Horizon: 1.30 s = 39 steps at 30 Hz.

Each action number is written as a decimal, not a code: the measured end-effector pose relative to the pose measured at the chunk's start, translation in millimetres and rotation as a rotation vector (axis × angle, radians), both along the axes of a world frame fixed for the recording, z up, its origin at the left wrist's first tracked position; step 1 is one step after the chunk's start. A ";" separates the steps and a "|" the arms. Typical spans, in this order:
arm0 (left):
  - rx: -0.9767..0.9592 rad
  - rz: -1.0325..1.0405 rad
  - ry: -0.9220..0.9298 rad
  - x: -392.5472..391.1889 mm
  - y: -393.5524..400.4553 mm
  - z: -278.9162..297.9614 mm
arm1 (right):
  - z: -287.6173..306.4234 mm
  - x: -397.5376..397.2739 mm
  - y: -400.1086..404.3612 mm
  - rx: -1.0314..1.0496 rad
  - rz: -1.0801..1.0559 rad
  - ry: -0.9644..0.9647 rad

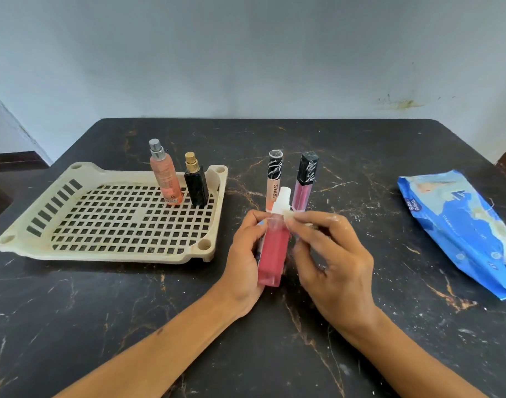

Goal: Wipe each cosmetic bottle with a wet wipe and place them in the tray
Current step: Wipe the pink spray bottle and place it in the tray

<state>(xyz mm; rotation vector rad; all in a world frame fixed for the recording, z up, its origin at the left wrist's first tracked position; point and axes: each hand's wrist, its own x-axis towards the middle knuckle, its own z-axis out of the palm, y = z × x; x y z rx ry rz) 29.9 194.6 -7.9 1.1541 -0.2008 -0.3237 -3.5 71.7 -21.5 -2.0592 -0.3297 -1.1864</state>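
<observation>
left hand [246,254] wrapped round red spray bottle [273,254] above table [361,326], right hand [329,254] pinching small wipe [289,218] on its neck, two bottles standing in tray [108,225] already

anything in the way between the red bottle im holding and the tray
Nothing visible blocks it. The red bottle, held by the left hand, sits just right of the tray, with bare table between. The peach spray bottle and black bottle stand only in the tray's far right corner; the rest is free.
</observation>
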 end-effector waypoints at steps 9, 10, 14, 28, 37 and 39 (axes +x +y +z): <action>-0.028 0.007 -0.021 -0.5 -0.7 2.2 | 0.2 -0.1 6.2 -0.089 0.064 -0.033; -0.025 0.013 -0.021 -0.3 -0.9 1.7 | 0.6 0.1 3.9 -0.061 0.034 -0.031; -0.040 0.046 0.015 0.7 -1.9 1.0 | -0.5 -8.0 6.6 -0.147 0.107 -0.073; -0.001 0.025 -0.003 -2.3 -1.5 3.1 | 1.5 -11.3 9.8 -0.287 0.183 -0.103; 0.138 -0.064 -0.099 -5.5 -2.1 5.5 | 9.5 7.0 -5.4 -0.054 -0.072 -0.089; 0.133 -0.069 -0.072 -6.0 -1.2 6.4 | 8.1 7.3 -6.6 0.002 -0.091 -0.049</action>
